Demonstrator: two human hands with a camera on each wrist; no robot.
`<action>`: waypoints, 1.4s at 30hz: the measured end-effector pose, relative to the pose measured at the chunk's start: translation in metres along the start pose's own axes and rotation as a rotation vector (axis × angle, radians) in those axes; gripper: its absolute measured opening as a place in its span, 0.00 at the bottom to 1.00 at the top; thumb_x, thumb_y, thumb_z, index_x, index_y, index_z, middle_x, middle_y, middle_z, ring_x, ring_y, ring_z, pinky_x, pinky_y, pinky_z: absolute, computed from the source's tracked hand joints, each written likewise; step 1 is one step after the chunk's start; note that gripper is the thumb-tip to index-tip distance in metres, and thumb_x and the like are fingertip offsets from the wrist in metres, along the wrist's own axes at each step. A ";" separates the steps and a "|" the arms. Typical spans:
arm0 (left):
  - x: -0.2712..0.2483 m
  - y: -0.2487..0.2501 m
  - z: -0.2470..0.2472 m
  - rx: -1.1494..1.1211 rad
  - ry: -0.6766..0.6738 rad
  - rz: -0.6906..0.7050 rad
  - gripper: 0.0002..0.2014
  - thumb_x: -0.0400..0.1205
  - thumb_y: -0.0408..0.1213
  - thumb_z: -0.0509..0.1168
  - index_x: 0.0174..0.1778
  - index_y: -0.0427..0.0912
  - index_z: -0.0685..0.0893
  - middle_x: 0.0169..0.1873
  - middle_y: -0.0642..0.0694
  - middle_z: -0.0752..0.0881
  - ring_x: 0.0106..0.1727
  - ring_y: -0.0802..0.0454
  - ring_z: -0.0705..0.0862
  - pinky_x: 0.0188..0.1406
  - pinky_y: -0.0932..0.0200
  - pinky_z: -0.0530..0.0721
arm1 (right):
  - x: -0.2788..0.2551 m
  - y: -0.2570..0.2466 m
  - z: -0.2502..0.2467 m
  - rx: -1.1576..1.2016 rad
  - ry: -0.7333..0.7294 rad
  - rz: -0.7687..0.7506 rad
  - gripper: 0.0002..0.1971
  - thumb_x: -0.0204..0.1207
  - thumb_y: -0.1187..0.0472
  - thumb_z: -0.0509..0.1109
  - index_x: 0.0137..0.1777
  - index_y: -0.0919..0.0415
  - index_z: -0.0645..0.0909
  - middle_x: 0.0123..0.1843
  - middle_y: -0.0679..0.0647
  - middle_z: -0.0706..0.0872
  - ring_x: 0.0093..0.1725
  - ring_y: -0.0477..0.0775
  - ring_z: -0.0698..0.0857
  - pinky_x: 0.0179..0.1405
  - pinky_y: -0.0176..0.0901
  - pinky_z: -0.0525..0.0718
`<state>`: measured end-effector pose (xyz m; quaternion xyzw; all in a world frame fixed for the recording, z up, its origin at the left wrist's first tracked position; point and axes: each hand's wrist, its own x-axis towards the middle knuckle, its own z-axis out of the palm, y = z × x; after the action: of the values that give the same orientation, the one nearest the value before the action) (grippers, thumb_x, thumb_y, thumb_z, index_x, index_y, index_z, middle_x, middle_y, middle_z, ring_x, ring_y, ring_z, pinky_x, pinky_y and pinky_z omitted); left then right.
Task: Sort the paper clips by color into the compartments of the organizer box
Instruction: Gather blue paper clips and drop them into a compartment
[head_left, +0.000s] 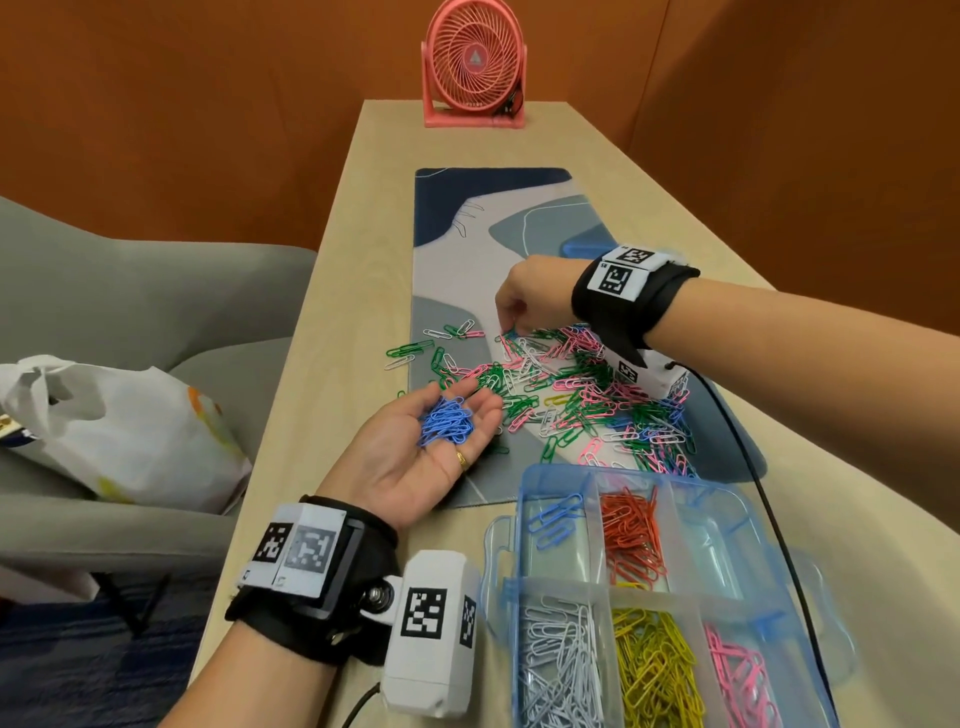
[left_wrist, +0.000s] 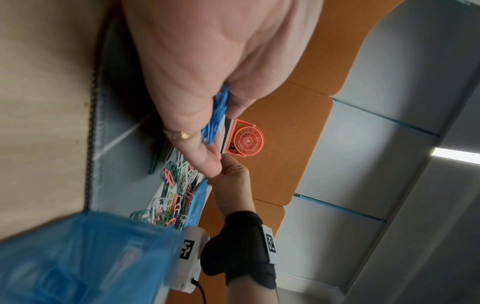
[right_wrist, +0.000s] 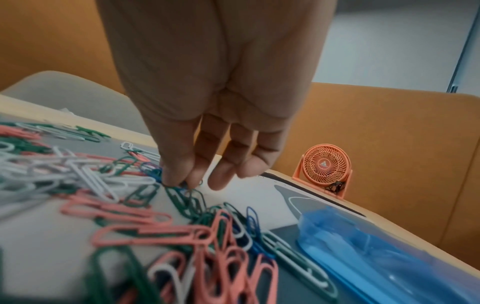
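We are gathering blue paper clips (head_left: 445, 421) from the mixed pile (head_left: 566, 384) that lies spread on the desk mat (head_left: 457, 249). A bundle of them lies in the upturned palm of our left hand (head_left: 415, 457), whose fingers are only loosely cupped, over the near left edge of the mat. Our right hand (head_left: 524, 296) reaches down to the far edge of the pile, thumb and first fingertips (right_wrist: 176, 176) pinched together at a small tangle of blue and green clips (right_wrist: 171, 185); whether a clip is already lifted free we cannot tell.

The organizer box (head_left: 519, 519) stands open just in front of the pile. Its far left compartment (head_left: 553, 525) holds a few blue clips; red, white, yellow and pink ones fill others, and the far right compartment looks empty.

To do this step well, we judge that the pinch should isolate one blue clip, since interlocked green clips are likely to come along with it. A slight shake over the pile should shed them. The left palm should stay level and cupped so that the bundle does not spill, and it is probably full enough to be emptied into the blue compartment soon.
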<state>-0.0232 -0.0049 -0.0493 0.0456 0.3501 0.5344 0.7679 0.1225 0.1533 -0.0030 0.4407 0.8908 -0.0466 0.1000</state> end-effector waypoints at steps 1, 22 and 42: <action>0.000 0.000 0.000 0.003 0.002 0.000 0.18 0.89 0.36 0.50 0.52 0.26 0.81 0.37 0.32 0.88 0.40 0.40 0.88 0.36 0.46 0.88 | 0.000 0.000 0.001 -0.007 0.001 -0.003 0.12 0.75 0.68 0.69 0.57 0.57 0.86 0.46 0.52 0.86 0.47 0.54 0.82 0.43 0.36 0.73; -0.005 -0.008 0.004 0.100 -0.086 -0.014 0.18 0.88 0.36 0.50 0.52 0.26 0.80 0.40 0.32 0.88 0.37 0.41 0.90 0.36 0.48 0.90 | -0.117 0.014 0.010 0.236 -0.159 0.103 0.13 0.70 0.67 0.68 0.47 0.49 0.85 0.30 0.50 0.89 0.26 0.40 0.81 0.32 0.35 0.77; -0.005 -0.011 0.002 0.109 -0.087 -0.013 0.18 0.89 0.36 0.50 0.52 0.26 0.80 0.42 0.32 0.87 0.38 0.41 0.90 0.38 0.49 0.90 | -0.106 0.008 0.024 0.096 -0.148 0.170 0.07 0.68 0.58 0.80 0.41 0.59 0.87 0.33 0.47 0.84 0.35 0.47 0.81 0.33 0.36 0.78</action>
<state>-0.0141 -0.0127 -0.0499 0.1082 0.3453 0.5073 0.7821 0.1947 0.0720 -0.0029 0.5141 0.8373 -0.1129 0.1479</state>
